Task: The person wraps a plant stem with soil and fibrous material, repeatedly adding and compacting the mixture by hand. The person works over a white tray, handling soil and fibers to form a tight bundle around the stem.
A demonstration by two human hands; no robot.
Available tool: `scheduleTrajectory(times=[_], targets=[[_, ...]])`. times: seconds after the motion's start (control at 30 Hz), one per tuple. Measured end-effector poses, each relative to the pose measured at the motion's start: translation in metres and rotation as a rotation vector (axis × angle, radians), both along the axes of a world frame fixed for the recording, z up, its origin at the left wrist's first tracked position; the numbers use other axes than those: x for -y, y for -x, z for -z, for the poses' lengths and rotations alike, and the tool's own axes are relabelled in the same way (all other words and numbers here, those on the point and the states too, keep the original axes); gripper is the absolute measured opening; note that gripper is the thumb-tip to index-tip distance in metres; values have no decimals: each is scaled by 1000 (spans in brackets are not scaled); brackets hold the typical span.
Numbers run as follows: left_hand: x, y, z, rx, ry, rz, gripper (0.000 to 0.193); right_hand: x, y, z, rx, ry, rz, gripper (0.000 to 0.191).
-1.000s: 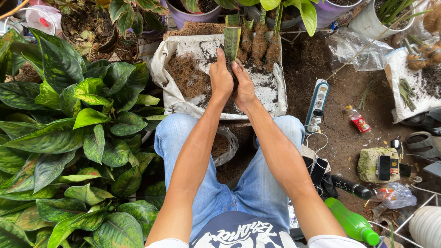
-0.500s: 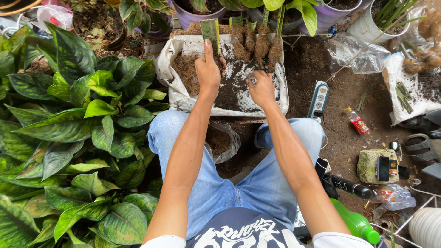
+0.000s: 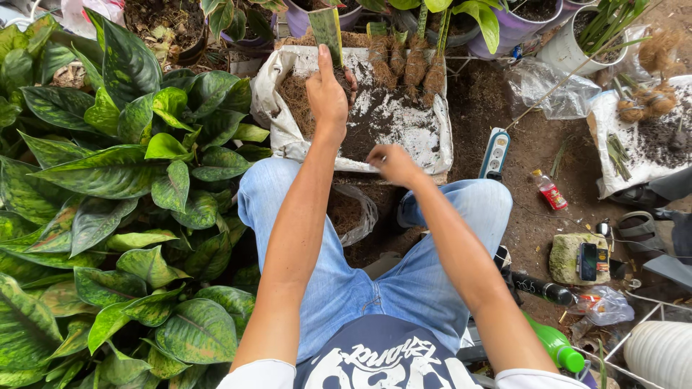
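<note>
Head: hands (image 3: 328, 94) (over sack (image 3: 288, 137) edge)

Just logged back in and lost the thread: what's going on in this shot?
A seated person works over a white sack spread with soil. The left hand holds a cut green leaf piece upright at the sack's far edge, beside a row of root-wrapped cuttings. The right hand hovers low over the sack's near edge.
</note>
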State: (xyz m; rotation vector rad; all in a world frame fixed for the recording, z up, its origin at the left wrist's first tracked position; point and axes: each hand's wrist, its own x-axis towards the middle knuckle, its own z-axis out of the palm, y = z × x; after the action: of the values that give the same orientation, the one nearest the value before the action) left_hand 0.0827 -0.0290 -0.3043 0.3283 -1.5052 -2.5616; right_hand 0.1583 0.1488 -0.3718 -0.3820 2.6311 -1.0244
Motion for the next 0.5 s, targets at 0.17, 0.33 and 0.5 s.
scheduleTrajectory(times=[0.17, 0.33, 0.5], targets=[[-10, -6, -13, -1, -36, 30, 71, 78, -37, 27, 576, -177, -508, 15], [-23, -18, -27, 32, -79, 87, 69, 134, -80, 61, 782, -113, -485, 17], [-27, -33, -40, -90, -50, 104, 70, 151, -104, 79, 843, 38, -385, 19]])
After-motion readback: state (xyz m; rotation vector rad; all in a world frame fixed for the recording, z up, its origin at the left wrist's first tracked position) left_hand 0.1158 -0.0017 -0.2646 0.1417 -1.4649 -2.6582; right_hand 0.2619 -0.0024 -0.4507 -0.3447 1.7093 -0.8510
